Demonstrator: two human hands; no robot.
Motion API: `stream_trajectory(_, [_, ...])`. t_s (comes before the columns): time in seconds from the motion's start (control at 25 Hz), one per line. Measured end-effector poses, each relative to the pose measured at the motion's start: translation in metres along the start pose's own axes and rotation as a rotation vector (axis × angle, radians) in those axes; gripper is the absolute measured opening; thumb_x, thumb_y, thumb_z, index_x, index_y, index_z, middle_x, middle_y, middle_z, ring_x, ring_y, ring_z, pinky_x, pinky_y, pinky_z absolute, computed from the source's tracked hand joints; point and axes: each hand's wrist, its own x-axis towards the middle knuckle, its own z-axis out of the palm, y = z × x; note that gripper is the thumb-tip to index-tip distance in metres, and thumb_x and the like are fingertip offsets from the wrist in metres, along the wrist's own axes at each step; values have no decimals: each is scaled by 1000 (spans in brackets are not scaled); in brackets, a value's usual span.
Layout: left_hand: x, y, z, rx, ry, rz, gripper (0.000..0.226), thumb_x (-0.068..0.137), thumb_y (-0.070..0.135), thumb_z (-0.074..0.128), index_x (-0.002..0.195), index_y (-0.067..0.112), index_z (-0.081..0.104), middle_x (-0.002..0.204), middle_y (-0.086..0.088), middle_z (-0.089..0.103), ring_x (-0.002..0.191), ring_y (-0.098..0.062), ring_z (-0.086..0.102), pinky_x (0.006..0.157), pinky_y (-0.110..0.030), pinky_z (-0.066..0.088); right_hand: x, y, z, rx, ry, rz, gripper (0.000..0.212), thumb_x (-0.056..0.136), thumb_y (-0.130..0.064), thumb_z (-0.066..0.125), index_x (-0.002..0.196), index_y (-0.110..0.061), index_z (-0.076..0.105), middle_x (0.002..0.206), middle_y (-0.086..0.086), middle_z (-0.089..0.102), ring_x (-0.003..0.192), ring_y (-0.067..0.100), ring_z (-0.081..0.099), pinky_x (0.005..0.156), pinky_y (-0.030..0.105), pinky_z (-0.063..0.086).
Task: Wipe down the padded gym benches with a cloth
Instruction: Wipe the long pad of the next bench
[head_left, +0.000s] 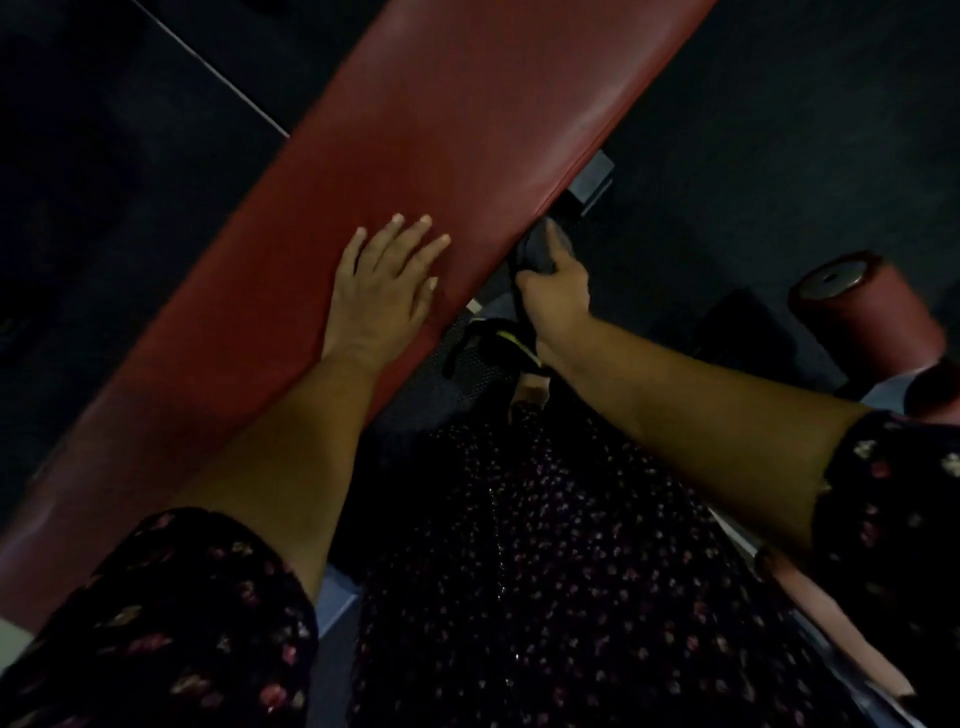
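Grip state: right grip (555, 291) is curled round the dark cloth (540, 248), holding it at the near long edge of the red bench (467, 119), not on the top. Flat left grip (384, 270), fingers straight, rests on the pad just left of the cloth. Bench long axis runs lower-left to upper-right, and the cloth sits about mid-length. Judgement: the next wipe should follow that axis along the edge, led by the right grip. Red roller pad (862, 312) stands far right, well apart.
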Motion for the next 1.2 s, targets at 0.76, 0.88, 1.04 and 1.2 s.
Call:
stream_trajectory(0.76, [-165, -81, 4, 108, -118, 97, 52, 103, 32, 21, 155, 28, 23, 162, 1, 25, 149, -23, 21, 120, -41, 15, -162, 99, 127, -9, -65, 140, 92, 71, -26, 56, 153, -39, 17, 130, 7, 56, 101, 26, 64, 85, 42, 57])
stream_trajectory(0.88, [-194, -103, 4, 135, -106, 111, 53, 102, 35, 19, 154, 28, 22, 161, 1, 25, 149, -23, 21, 120, -42, 14, -203, 130, 134, -71, -320, 234, 62, 89, -6, 56, 145, -30, 40, 125, 10, 61, 101, 28, 65, 90, 42, 56])
stream_trajectory(1.04, [-249, -123, 11, 118, -40, 13, 51, 104, 38, 23, 154, 30, 20, 161, 1, 24, 149, -23, 17, 121, -41, 5, -195, 119, 126, 137, -227, 298, 24, 95, 3, 45, 97, -18, 57, 80, 9, 61, 55, 16, 64, 50, 23, 52])
stream_trajectory(1.2, [-287, -132, 18, 140, 16, -35, 51, 104, 39, 24, 154, 29, 19, 161, -1, 25, 149, -22, 16, 121, -41, 3, -168, 108, 130, 225, -54, 247, 41, 96, -6, 45, 132, -26, 43, 98, 12, 63, 65, 18, 68, 57, 27, 54])
